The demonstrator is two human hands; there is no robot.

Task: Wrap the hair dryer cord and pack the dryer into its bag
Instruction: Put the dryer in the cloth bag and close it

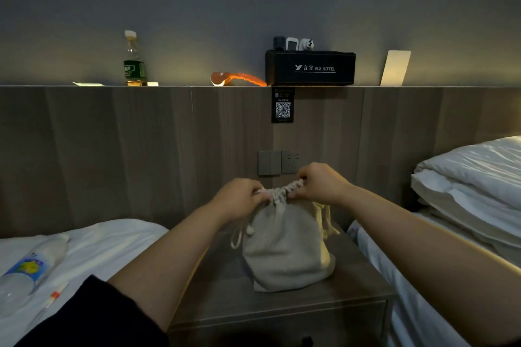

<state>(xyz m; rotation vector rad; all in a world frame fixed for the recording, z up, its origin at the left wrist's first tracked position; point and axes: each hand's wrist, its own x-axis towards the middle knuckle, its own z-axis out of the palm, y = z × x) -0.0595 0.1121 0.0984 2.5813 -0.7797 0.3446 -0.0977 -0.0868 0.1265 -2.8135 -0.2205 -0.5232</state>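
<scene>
At frame centre, the bag (pixel 284 245) stands on the nightstand (pixel 352 301), its mouth gathered. The left hand (pixel 239 198) and right hand (pixel 321 183) each pinch the gathered rim. The dryer is hidden, presumably inside. An uneven pull could tip the bag off the edge.

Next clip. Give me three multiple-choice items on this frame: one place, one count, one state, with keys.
1. Where does the bag stand? A floor B chair C nightstand
2. How many bottles show? A two B one C four
3. The bag's mouth is: A wide open B gathered C folded flat
Key: 1 C, its base rests on the nightstand. 2 A, an upright bottle and a lying bottle. 3 B, the left hand and right hand pinch its puckered top.
</scene>
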